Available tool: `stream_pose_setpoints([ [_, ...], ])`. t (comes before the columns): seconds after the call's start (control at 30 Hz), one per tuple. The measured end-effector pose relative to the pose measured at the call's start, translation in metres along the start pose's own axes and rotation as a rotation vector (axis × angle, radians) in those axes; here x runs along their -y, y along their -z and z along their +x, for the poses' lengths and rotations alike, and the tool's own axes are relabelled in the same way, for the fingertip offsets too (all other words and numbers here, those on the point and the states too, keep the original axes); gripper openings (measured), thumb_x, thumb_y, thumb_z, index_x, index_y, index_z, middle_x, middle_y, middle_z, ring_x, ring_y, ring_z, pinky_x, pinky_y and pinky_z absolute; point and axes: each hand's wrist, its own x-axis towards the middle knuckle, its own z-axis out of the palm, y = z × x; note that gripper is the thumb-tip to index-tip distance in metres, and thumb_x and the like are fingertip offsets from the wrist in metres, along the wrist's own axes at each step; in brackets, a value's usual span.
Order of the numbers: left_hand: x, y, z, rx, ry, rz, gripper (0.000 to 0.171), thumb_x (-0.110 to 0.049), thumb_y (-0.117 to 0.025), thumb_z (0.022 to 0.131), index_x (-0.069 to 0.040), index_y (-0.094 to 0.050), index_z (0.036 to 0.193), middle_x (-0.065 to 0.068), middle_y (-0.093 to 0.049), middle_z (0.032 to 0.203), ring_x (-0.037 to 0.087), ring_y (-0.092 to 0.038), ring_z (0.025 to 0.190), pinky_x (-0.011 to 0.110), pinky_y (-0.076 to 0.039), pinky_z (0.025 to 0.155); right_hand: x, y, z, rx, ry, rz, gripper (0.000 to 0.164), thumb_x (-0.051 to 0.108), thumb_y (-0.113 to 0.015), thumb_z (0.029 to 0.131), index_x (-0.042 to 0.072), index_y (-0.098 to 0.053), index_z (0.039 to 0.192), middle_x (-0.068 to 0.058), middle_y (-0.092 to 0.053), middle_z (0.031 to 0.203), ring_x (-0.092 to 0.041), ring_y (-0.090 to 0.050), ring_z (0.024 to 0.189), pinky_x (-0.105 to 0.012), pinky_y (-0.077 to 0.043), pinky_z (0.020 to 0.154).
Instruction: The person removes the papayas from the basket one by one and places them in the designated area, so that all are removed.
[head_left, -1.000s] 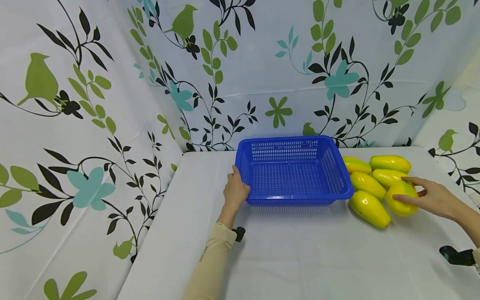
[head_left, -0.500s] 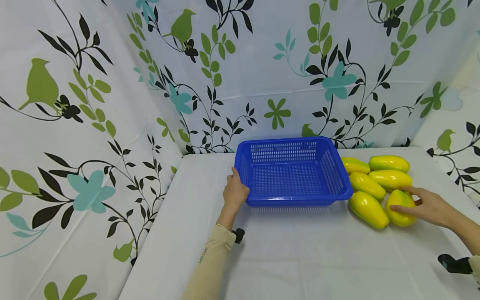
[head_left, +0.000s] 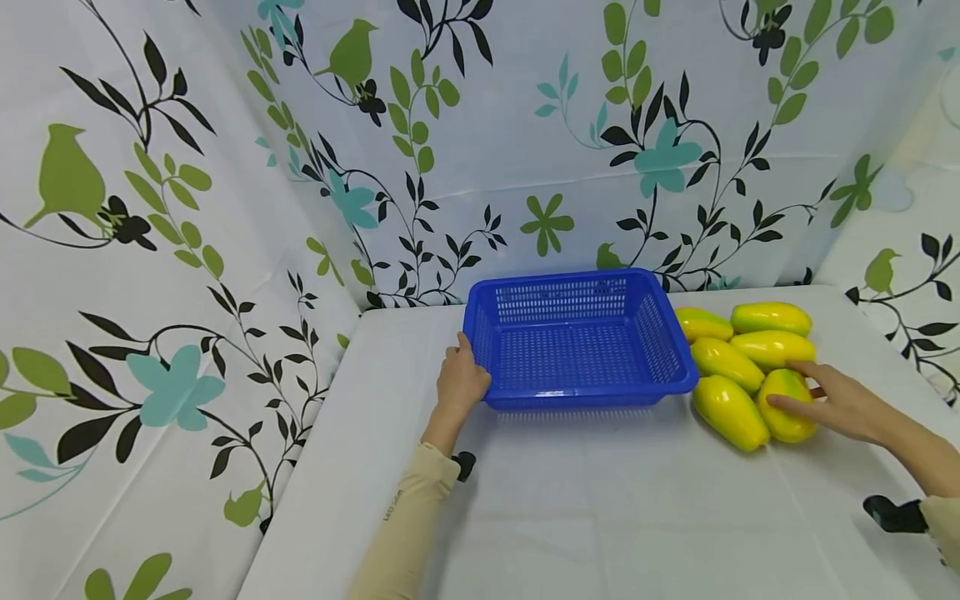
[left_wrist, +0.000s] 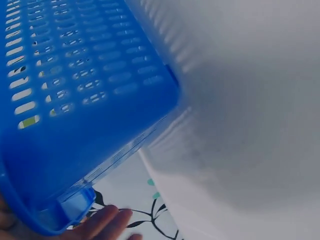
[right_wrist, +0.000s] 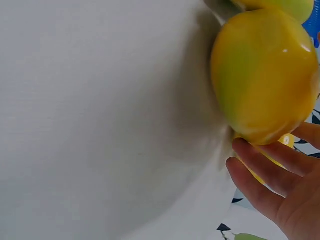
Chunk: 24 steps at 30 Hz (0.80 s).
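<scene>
A blue plastic basket [head_left: 592, 399] stands on the white table, and its inside looks bare. My left hand [head_left: 459, 385] grips the basket's left rim; in the left wrist view, the slotted basket wall [left_wrist: 85, 135] fills the upper left, with a few fingers beside the rim. On the right, my right hand [head_left: 843, 406] holds a glossy yellow-green mango [head_left: 787, 421], thumb on the near side and fingers on the far side. The right wrist view shows fingertips [right_wrist: 241, 145] against the underside of that mango [right_wrist: 265, 75].
Several more mangoes lie together right of the basket, among them a front one [head_left: 729, 414], a middle one [head_left: 772, 348] and a back one [head_left: 772, 317]. A patterned cloth [head_left: 555, 150] hangs behind and beside the table [head_left: 637, 517].
The mango in my right hand has come down slightly and nearer the front mango, with its end turned. My left hand stays on the basket rim. The head view has shifted slightly.
</scene>
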Motion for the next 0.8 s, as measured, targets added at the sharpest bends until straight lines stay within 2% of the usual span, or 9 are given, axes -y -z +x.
stream_pose_setpoints([
  [0.17,-0.002,0.009,0.002,-0.038,-0.056,0.066,0.066,-0.010,-0.056,0.089,0.010,-0.033,0.148,0.034,-0.046,0.135,0.049,-0.048,0.120,0.061,-0.046,0.090,0.011,0.006,0.006,-0.003,-0.004,-0.025,0.084,0.049,-0.053,0.096,-0.020,-0.032,0.140,-0.043,-0.039,0.130,-0.057,-0.051,0.107,-0.062,-0.050,0.078],
  [0.3,-0.012,0.021,0.006,-0.055,-0.096,0.074,0.067,-0.018,-0.057,0.093,0.006,-0.031,0.150,0.032,-0.039,0.144,0.047,-0.039,0.132,0.062,-0.039,0.099,0.022,0.015,0.014,-0.021,0.009,-0.053,0.085,0.050,-0.054,0.095,-0.020,-0.033,0.140,-0.043,-0.041,0.130,-0.057,-0.051,0.109,-0.065,-0.047,0.080],
  [0.47,-0.029,0.033,0.011,-0.037,-0.137,0.063,0.070,-0.026,-0.057,0.097,0.003,-0.026,0.153,0.029,-0.029,0.152,0.044,-0.025,0.141,0.065,-0.027,0.107,0.039,0.024,0.025,-0.047,0.035,-0.065,0.086,0.050,-0.056,0.095,-0.018,-0.032,0.141,-0.043,-0.038,0.134,-0.058,-0.048,0.112,-0.071,-0.042,0.084],
  [0.73,-0.047,0.033,0.007,-0.003,-0.151,0.078,0.065,-0.030,-0.050,0.101,0.002,-0.028,0.153,0.029,-0.027,0.154,0.048,-0.019,0.143,0.070,-0.018,0.109,0.064,0.030,0.040,-0.059,0.062,-0.096,0.088,0.055,-0.054,0.094,-0.013,-0.032,0.145,-0.042,-0.034,0.140,-0.060,-0.034,0.124,-0.078,-0.026,0.094],
  [0.8,-0.050,0.031,0.006,0.008,-0.150,0.087,0.065,-0.032,-0.049,0.101,0.002,-0.028,0.153,0.029,-0.026,0.154,0.048,-0.018,0.144,0.070,-0.017,0.108,0.071,0.028,0.044,-0.064,0.067,-0.110,0.088,0.056,-0.054,0.093,-0.012,-0.033,0.145,-0.041,-0.033,0.141,-0.059,-0.032,0.125,-0.078,-0.026,0.095],
])
